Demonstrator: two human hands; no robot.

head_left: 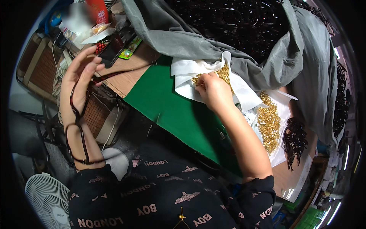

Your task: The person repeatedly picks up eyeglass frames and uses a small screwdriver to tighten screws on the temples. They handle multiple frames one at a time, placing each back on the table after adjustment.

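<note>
My left hand (81, 76) is raised at the left with its fingers bent, holding a dark brown eyeglass frame (87, 147). The frame's two rims hang down in front of my left forearm, and one temple reaches right toward the green mat. My right hand (215, 91) reaches into a pile of small gold-coloured metal pieces (224, 74) on white paper (182, 68). Its fingertips are pinched together at the pile; what they hold, if anything, is hidden. A larger pile of the same gold pieces (268, 124) lies on another white sheet beside my right forearm.
A green mat (164, 99) covers part of the wooden table. Behind it, grey cloth (171, 42) surrounds a heap of dark frames (236, 23). Dark temples or similar parts (294, 139) lie at right. A phone (114, 49) is at far left, a fan (47, 200) lower left.
</note>
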